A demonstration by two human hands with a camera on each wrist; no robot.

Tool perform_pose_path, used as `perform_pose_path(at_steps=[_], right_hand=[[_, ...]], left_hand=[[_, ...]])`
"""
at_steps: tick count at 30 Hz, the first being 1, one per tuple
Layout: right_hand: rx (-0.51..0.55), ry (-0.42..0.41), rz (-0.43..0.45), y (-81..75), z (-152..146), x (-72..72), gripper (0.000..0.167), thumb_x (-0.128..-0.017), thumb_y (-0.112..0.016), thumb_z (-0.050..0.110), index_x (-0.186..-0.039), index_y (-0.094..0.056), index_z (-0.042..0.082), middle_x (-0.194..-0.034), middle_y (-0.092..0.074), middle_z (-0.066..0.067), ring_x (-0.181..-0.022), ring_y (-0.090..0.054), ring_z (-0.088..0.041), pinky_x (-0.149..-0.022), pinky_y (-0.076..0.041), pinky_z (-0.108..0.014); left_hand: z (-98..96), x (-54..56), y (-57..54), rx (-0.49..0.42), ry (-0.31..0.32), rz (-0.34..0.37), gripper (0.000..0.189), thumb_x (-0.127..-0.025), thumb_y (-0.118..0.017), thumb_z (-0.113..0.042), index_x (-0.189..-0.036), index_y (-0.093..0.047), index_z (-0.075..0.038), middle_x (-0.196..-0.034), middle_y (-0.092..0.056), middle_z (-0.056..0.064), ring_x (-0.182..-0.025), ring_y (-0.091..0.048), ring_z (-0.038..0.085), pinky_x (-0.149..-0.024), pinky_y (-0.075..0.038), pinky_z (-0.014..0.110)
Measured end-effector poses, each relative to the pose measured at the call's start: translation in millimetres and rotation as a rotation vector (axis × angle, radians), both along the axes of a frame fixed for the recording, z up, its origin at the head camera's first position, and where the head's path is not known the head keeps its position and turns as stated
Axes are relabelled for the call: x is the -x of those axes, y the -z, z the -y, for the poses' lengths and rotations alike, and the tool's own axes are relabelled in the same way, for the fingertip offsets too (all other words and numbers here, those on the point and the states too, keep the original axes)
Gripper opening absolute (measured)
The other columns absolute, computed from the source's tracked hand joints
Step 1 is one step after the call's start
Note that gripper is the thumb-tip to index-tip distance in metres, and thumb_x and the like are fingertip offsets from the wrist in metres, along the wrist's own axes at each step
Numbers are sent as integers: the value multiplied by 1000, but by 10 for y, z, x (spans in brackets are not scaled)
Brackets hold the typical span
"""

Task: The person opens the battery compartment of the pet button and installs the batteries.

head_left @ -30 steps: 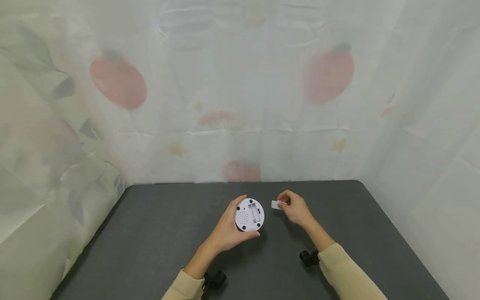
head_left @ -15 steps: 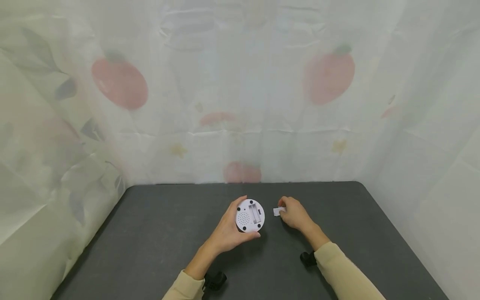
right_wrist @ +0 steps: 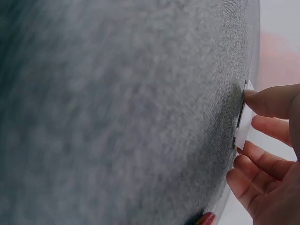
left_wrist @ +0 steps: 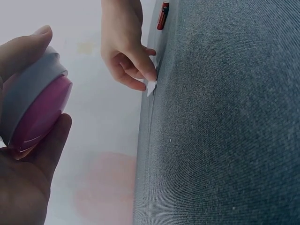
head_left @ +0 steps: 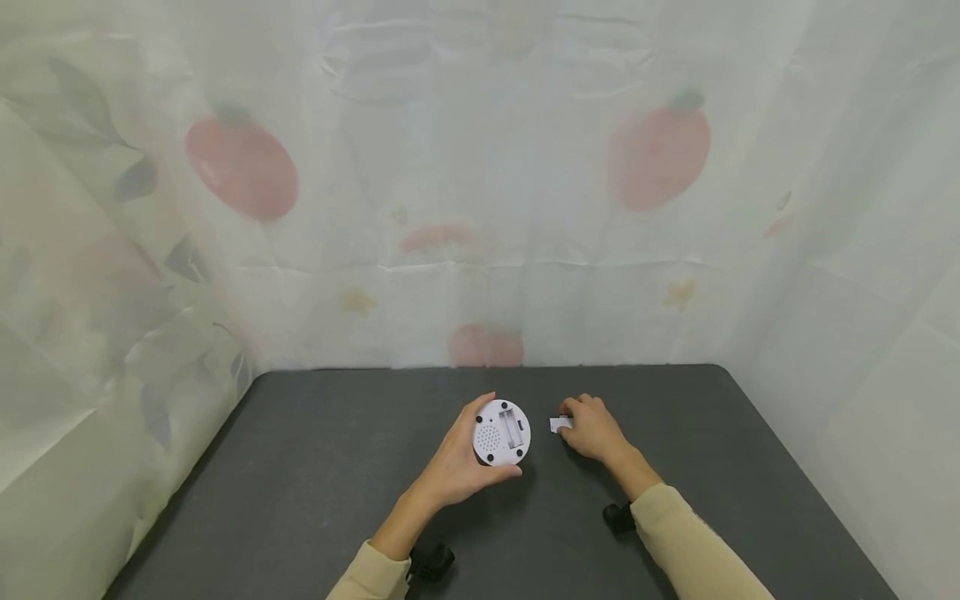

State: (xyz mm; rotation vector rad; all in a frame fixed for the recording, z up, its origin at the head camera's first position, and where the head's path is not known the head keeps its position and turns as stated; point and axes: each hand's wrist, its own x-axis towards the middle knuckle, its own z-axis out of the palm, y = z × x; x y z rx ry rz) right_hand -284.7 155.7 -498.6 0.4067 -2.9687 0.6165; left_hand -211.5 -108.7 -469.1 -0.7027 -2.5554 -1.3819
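My left hand (head_left: 455,462) grips a round white device (head_left: 497,432) by its rim, underside toward the head camera. An open battery compartment (head_left: 512,428), speaker holes and several black feet show on that side. In the left wrist view the device's other parts are grey and pink (left_wrist: 46,111). To the right, my right hand (head_left: 597,431) pinches a small white battery cover (head_left: 557,425) between thumb and fingers, low over the table. The right wrist view shows the cover (right_wrist: 245,123) close against the dark surface.
A red battery (left_wrist: 163,15) lies on the dark grey table (head_left: 315,467) beyond the right hand in the left wrist view. A pale curtain with printed fruit (head_left: 247,167) hangs behind the table and along both sides. Black wrist cameras (head_left: 432,562) sit at both sleeves.
My right hand has come down slightly toward the table with the battery cover, shifting a little right. The left hand and the device have stayed nearly still.
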Motion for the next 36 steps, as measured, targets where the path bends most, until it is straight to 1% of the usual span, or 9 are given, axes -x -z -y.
perform_pose_path(at_steps=[7, 12, 15, 22, 28, 36], right_hand=[[29, -58, -28, -107, -116, -49, 23, -94, -72, 16, -115, -71, 5, -105, -64, -10, -101, -56, -30, -85, -48, -48], [25, -114, -32, -191, -233, -117, 25, -97, -69, 17, -118, -69, 5, -110, -64, -10, -104, -56, -30, -86, -49, -48], [17, -141, -43, -209, -308, -174, 27, -98, -69, 19, -120, -69, 4, -113, -64, -10, -106, -57, -30, -87, -49, -48], [-10, -191, -67, -198, -505, -302, 30, -98, -69, 22, -122, -68, 5, -120, -64, -10, -115, -58, -35, -91, -48, -53], [-6, -193, -71, -174, -696, -403, 39, -97, -71, 27, -128, -65, 4, -127, -62, -12, -123, -55, -38, -94, -48, -55], [2, -216, -74, -145, -923, -526, 44, -95, -74, 28, -128, -64, 1, -128, -61, -14, -122, -55, -40, -95, -47, -58]], left_hand=[[1, 3, -10, -8, -6, -3, 109, -69, -96, -36, -156, -30, -33, -143, -47, -6, -116, -52, 14, -97, -43, 45], [8, -3, -17, -8, -5, -2, 108, -69, -96, -38, -156, -32, -33, -142, -48, -5, -115, -53, 15, -95, -43, 45], [10, -12, -17, -7, -1, -9, 108, -69, -95, -40, -156, -32, -31, -143, -48, -3, -115, -53, 16, -94, -44, 46], [23, -33, -19, -8, 13, 13, 109, -69, -95, -39, -157, -31, -30, -144, -48, -2, -116, -53, 18, -95, -44, 45], [42, -34, -24, -9, 6, 26, 110, -68, -96, -37, -157, -31, -31, -141, -49, -3, -113, -53, 17, -94, -44, 44], [65, -19, -9, -12, 12, 39, 110, -68, -96, -35, -156, -31, -33, -140, -49, -6, -114, -53, 16, -95, -43, 45]])
